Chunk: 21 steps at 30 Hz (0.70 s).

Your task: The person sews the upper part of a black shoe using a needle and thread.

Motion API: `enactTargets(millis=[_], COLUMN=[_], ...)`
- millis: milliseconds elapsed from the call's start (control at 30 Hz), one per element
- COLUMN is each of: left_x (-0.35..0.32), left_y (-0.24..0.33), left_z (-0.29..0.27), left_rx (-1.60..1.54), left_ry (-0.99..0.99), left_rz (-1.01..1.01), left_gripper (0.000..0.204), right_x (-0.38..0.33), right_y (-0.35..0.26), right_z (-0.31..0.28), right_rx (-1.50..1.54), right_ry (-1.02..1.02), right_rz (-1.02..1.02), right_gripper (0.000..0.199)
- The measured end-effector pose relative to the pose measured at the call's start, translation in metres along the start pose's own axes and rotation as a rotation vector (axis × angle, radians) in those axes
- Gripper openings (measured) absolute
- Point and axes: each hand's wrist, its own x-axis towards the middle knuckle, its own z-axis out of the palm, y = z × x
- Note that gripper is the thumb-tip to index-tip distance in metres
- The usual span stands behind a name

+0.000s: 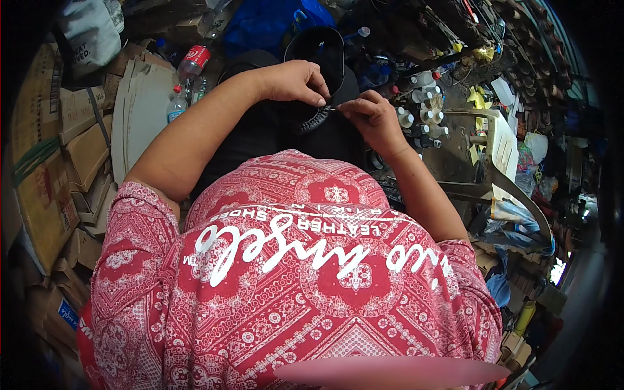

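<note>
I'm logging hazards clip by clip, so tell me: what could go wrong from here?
The right hand appears to pinch something thin, too small to identify, close to the left hand; if it is sharp, it might prick a finger.

The black item seems to rest against the dark trousers, so it could shift.

Black against dark, a misplaced move may be harder to notice.

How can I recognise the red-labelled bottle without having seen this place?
Find the large pale panel left of the person's left forearm. By its upper right edge is a clear bottle. Its wide red label sets it apart from the blue-labelled bottle below it in the picture.
</note>
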Motion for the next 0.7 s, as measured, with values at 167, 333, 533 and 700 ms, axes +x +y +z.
enactTargets(millis=[167,333,533,700], left_x=[0.003,0.0038,0.0039,0.0035], left_y=[0.0001,-0.0021,-0.0022,0.0011], left_z=[0.002,0.0016,0.0024,0.0011], left_rx=[0.046,-0.005,-0.028,0.004], left_ry=[0.049,0.035,0.039,0.018], left_rz=[-0.019,-0.013,-0.011,-0.018], left_gripper=[0.022,0.021,0.021,0.023], right_x=[0.002,0.0024,0.0053,0.009], right_y=[0.0022,0.0074,0.0069,0.0067], right_z=[-0.0052,-0.0029,-0.0023,0.0005], right_rx=[0.059,0.087,0.108,0.11], right_ry=[-0.075,-0.074,-0.081,-0.12], right_rz=[0.087,0.083,0.083,0.071], right_gripper=[0.017,0.016,0.015,0.015])
